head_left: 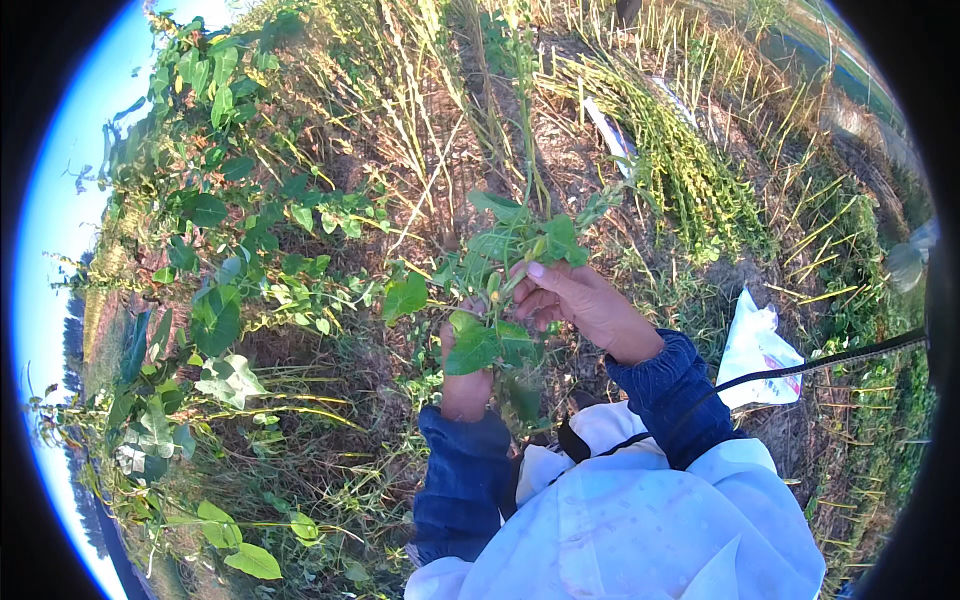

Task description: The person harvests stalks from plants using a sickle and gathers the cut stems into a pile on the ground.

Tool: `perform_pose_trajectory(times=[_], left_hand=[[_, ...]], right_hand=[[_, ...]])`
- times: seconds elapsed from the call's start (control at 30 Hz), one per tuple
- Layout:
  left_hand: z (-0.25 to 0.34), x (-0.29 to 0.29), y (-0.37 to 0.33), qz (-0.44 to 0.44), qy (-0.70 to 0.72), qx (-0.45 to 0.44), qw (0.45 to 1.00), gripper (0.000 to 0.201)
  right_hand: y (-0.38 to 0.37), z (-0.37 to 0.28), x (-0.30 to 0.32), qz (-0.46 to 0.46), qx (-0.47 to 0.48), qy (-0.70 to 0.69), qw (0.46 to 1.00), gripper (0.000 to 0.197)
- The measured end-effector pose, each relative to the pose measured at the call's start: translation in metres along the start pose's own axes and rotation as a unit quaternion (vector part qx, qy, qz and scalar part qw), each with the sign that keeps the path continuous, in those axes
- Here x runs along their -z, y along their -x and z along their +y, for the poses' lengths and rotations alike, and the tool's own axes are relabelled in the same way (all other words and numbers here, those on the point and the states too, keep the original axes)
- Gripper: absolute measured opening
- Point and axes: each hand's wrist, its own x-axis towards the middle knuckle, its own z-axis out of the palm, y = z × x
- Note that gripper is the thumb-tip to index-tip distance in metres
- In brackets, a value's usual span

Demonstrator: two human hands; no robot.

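Observation:
A leafy green vine [495,245] with broad leaves is in front of me at the middle. My right hand [570,302] is closed on it from the right, thumb and fingers pinched at a stem among the leaves. My left hand [455,340] comes up from below and looks closed on the same vine. Broad leaves [472,348] cover most of its fingers. A small yellowish-green piece [493,284], perhaps a pod or bud, shows between the hands. Above, a thin green stalk [527,130] rises from the vine.
Heart-shaped leaves of climbing plants [215,315] crowd the left. Tall dry stalks [410,100] stand ahead. Cut stalks with seed pods [690,165] lie in a heap at the far right. A white plastic bag [757,350] rests on the ground at right, behind a dark cord [830,358].

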Motion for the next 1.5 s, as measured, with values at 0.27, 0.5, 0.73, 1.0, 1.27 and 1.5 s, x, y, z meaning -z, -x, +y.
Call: perform_pose_trajectory(times=[0.27,0.5,0.73,1.0,1.27,1.5], left_hand=[[0.027,0.000,0.000,-0.082,-0.062,-0.011,0.995,0.044],[0.036,-0.016,-0.018,-0.114,-0.166,-0.003,0.980,0.031],[0.033,-0.021,-0.018,-0.057,-0.026,-0.008,0.998,0.017],[0.029,-0.043,-0.040,-0.064,-0.104,0.011,0.992,0.014],[0.019,-0.016,-0.047,-0.014,0.010,-0.020,1.000,0.020],[0.014,-0.009,-0.034,0.036,0.094,-0.098,0.990,0.021]], right_hand=[[-0.007,0.004,0.011,0.031,-0.002,0.086,0.996,0.031],[-0.015,-0.006,0.008,-0.053,0.064,0.188,0.979,0.025],[-0.027,-0.022,0.015,-0.059,0.059,0.287,0.954,0.036],[-0.034,-0.036,0.005,-0.139,0.095,0.398,0.902,0.039],[-0.040,-0.034,0.015,-0.178,0.050,0.187,0.965,0.030],[-0.046,-0.023,0.012,-0.017,0.054,0.105,0.993,0.034]])
